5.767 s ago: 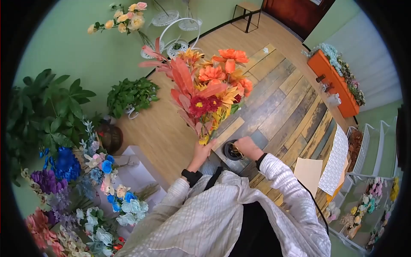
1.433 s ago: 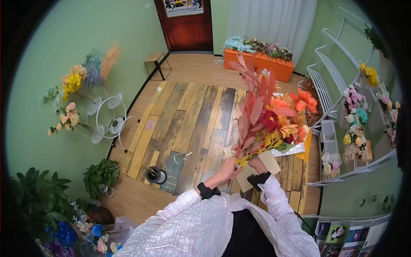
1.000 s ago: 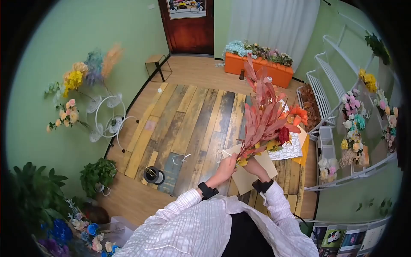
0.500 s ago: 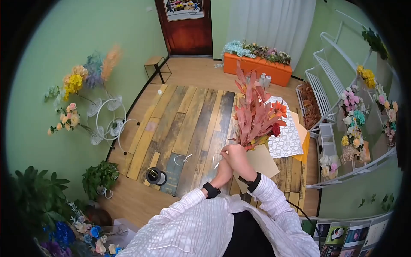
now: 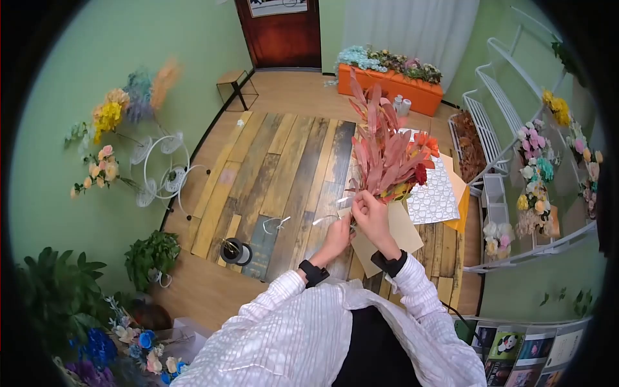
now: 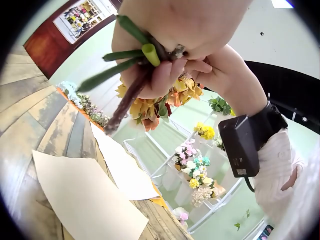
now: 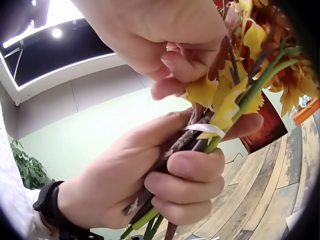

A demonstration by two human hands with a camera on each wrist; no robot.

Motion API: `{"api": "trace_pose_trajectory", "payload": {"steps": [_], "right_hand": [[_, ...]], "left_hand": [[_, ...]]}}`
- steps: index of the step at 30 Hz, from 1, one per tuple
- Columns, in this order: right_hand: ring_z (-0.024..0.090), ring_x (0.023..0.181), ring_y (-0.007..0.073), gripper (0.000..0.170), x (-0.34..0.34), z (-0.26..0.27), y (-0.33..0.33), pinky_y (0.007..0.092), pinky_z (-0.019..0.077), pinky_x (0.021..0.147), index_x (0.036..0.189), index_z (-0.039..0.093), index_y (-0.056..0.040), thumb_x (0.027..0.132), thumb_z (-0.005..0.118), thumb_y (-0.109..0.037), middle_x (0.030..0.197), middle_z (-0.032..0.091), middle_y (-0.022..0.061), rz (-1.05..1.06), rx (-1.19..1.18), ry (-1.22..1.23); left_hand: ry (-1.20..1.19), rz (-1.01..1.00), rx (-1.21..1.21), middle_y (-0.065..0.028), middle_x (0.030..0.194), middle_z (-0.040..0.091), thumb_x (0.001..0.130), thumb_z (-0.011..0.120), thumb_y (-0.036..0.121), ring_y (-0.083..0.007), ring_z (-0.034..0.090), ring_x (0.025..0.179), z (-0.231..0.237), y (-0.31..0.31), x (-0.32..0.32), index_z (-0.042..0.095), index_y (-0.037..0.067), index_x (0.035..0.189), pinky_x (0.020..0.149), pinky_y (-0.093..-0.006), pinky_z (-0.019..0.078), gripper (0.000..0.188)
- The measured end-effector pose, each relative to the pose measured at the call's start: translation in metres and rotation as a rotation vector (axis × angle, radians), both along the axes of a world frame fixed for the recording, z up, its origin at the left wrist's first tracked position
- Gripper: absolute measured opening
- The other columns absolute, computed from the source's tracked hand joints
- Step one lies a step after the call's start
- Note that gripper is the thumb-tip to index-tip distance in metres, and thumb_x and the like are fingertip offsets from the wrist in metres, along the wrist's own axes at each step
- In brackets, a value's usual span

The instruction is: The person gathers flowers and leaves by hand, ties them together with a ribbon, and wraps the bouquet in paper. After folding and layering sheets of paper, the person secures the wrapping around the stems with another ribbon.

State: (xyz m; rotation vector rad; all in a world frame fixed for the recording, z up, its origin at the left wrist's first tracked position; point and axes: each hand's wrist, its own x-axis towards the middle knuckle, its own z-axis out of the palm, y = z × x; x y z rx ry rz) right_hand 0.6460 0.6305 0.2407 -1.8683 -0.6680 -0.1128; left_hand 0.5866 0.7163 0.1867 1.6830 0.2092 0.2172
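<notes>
We see the left hand point(image 5: 336, 237) holding firmly, with its fingers curled round the stems, a large bouquet of dusty-red long leaves, orange and dark red flowers and yellow leaves point(image 5: 379, 155). The bouquet is above the right part of the table made of yellow, brown and grey wooden planks point(image 5: 284, 180), its flower heads directed away from the person. Below the left hand, the green cut stem ends point(image 6: 110, 74) come out, together with a brown one.

A narrow white ribbon point(image 7: 205, 129) lies across the stems, just above the fingers of the left hand. The right hand point(image 5: 375, 226) is close to the yellow leaves, with its fingers bent; we cannot tell whether it pinches something.

Under and beside the bouquet we find a plain beige paper sheet point(image 5: 405, 235), and near it a white sheet with grey pattern point(image 5: 438, 197), which partly covers an orange-yellow paper point(image 5: 460, 216). At the left of the table stands a black round container point(image 5: 232, 257), and near it lies a thin white loose strip point(image 5: 276, 225).
</notes>
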Motion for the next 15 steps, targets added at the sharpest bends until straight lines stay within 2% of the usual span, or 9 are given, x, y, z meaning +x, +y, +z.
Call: {"api": "trace_pose_trajectory", "payload": {"steps": [1,2,4,5,7,8,9,11,15], "right_hand": [[0.046,0.042,0.0099,0.006,-0.002,0.004,-0.002,0.023,0.0363,0.042,0.073,0.051,-0.0015,0.07,0.055,-0.005,0.05,0.048,0.0051,-0.019,0.007,0.048],[0.046,0.042,0.0099,0.006,-0.007,0.008,-0.006,0.023,0.0363,0.042,0.073,0.051,-0.0015,0.07,0.055,-0.005,0.05,0.048,0.0051,-0.013,0.004,0.045],[0.038,0.046,0.0006,0.004,-0.02,0.01,-0.016,0.0166,0.0304,0.041,0.072,0.052,-0.0005,0.072,0.056,-0.002,0.052,0.045,-0.0031,0.045,0.034,0.026],[0.038,0.046,0.0006,0.004,-0.024,0.005,-0.02,0.0166,0.0304,0.041,0.072,0.052,-0.0005,0.072,0.056,-0.002,0.052,0.045,-0.0031,0.049,0.03,0.028],[0.038,0.046,0.0005,0.003,-0.029,-0.001,-0.024,0.0159,0.0302,0.041,0.072,0.053,-0.0007,0.072,0.055,-0.001,0.053,0.046,-0.0031,0.068,0.046,-0.029],[0.039,0.047,0.0008,0.002,-0.031,-0.001,-0.025,0.015,0.0307,0.043,0.072,0.053,-0.0005,0.073,0.054,-0.001,0.055,0.047,-0.0031,0.056,0.12,0.043],[0.039,0.047,0.0008,0.002,-0.032,0.001,-0.023,0.015,0.0307,0.043,0.072,0.053,-0.0005,0.073,0.054,-0.001,0.055,0.047,-0.0031,0.055,0.126,0.042],[0.038,0.047,0.0005,0.003,-0.033,0.004,-0.019,0.0148,0.0291,0.042,0.072,0.053,-0.0015,0.074,0.052,0.001,0.056,0.046,-0.0035,0.053,0.415,0.278],[0.035,0.044,0.0006,0.004,-0.022,-0.025,-0.016,0.0153,0.0256,0.039,0.073,0.051,-0.0029,0.076,0.05,0.001,0.055,0.043,-0.0044,-0.013,0.539,0.401]], "left_hand": [[0.028,0.004,-0.107,-0.0102,0.05,0.046,0.089,0.028,0.027,-0.0173,0.047,0.04,0.001,0.0,0.002,0.046,-0.002,0.074,0.039,-0.03,0.0372,0.038],[0.024,0.01,-0.11,-0.0102,0.05,0.046,0.089,0.028,0.027,-0.0173,0.047,0.04,0.003,0.0,0.004,0.046,-0.002,0.074,0.039,-0.03,0.0372,0.038],[0.107,0.083,-0.437,-0.0014,0.047,0.039,0.089,0.029,0.034,-0.0089,0.036,0.038,0.008,-0.001,0.007,0.043,0.003,0.061,0.034,-0.0241,0.0293,0.044],[0.109,0.086,-0.442,-0.0014,0.047,0.039,0.089,0.029,0.034,-0.0089,0.036,0.038,0.006,-0.002,0.009,0.043,0.003,0.061,0.034,-0.0241,0.0293,0.044],[-0.019,0.03,-0.408,0.0013,0.046,0.036,0.088,0.03,0.037,-0.0074,0.032,0.036,0.009,-0.001,0.013,0.039,0.007,0.057,0.033,-0.0215,0.023,0.045],[0.113,-0.002,-0.591,0.0008,0.045,0.034,0.088,0.03,0.038,-0.0072,0.031,0.035,0.01,0.0,0.014,0.039,0.006,0.059,0.033,-0.0213,0.0215,0.045],[0.113,-0.004,-0.586,0.0008,0.045,0.034,0.088,0.03,0.038,-0.0072,0.031,0.035,0.013,0.0,0.015,0.039,0.006,0.059,0.033,-0.0213,0.0215,0.045],[0.17,-0.01,-0.703,0.0002,0.044,0.034,0.088,0.029,0.039,-0.0075,0.029,0.034,0.015,-0.002,0.017,0.038,0.006,0.059,0.032,-0.0219,0.0213,0.044],[0.221,0.07,-0.823,0.0001,0.045,0.034,0.088,0.028,0.035,-0.0075,0.03,0.034,0.017,-0.004,0.02,0.04,0.006,0.061,0.033,-0.0203,0.021,0.041]]}}
